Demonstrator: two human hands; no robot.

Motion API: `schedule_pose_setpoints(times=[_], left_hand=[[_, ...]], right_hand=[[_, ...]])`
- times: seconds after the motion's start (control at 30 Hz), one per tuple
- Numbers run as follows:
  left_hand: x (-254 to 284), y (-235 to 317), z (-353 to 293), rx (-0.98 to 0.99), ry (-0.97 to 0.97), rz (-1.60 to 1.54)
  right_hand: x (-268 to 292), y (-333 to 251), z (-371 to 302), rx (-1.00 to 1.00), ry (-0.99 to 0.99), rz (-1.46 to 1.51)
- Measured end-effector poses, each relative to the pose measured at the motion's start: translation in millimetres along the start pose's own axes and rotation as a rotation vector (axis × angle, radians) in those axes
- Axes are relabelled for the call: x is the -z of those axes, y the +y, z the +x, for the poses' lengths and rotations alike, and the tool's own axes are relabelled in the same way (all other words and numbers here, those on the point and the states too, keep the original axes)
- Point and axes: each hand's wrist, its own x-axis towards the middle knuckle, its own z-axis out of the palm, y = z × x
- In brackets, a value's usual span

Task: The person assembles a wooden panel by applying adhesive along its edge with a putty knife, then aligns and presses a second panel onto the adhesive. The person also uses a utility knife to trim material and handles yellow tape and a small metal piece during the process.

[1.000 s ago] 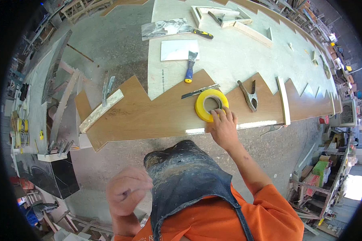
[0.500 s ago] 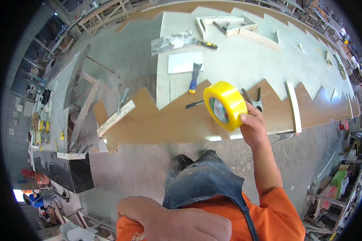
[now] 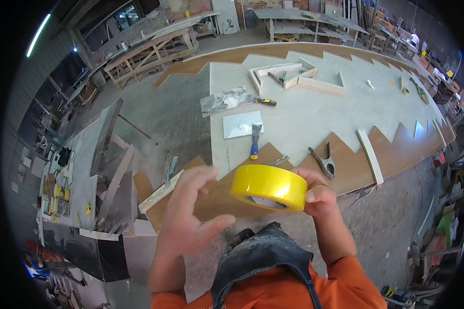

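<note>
A wide roll of yellow packing tape (image 3: 269, 184) is held up in front of me, tilted so its outer band shows. My right hand (image 3: 320, 194) grips its right side, thumb at the near edge. To the left of the roll my left hand (image 3: 193, 211) is raised with its fingers and thumb apart, holding nothing. Below the tape lies a brown board (image 3: 211, 206) with a zigzag upper edge. Beyond the roll, a putty knife (image 3: 255, 141) with a blue handle rests by a small white tile (image 3: 241, 125). A spring clamp (image 3: 325, 162) lies on the board.
On the pale sheet (image 3: 299, 113) lie a broad trowel (image 3: 232, 101) smeared with white filler and a wooden frame (image 3: 299, 77). A white strip (image 3: 370, 157) crosses the brown board. A cluttered workbench (image 3: 80, 180) stands at the left, more benches (image 3: 309, 23) at the back.
My left hand has come up from near my chest and opened beside the tape. My right hand has lowered the roll and turned it flatter. The view has tilted upward.
</note>
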Motion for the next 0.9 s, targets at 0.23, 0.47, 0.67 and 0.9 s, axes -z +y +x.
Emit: schedule_pose_setpoints(times=[0.23, 0.47, 0.67, 0.9], left_hand=[[11, -22, 1, 0.068, -0.259, -0.134], [7, -27, 6, -0.140, -0.215, -0.095], [-16, -6, 34, -0.299, -0.237, -0.065], [-54, 22, 59, -0.430, -0.325, 0.002]], right_hand=[[-35, 17, 15, -0.093, -0.115, -0.174], [-47, 7, 6, -0.058, -0.042, -0.384], [-56, -25, -13, 0.094, 0.084, -0.837], [-66, -36, -37, 0.262, 0.319, -1.261]])
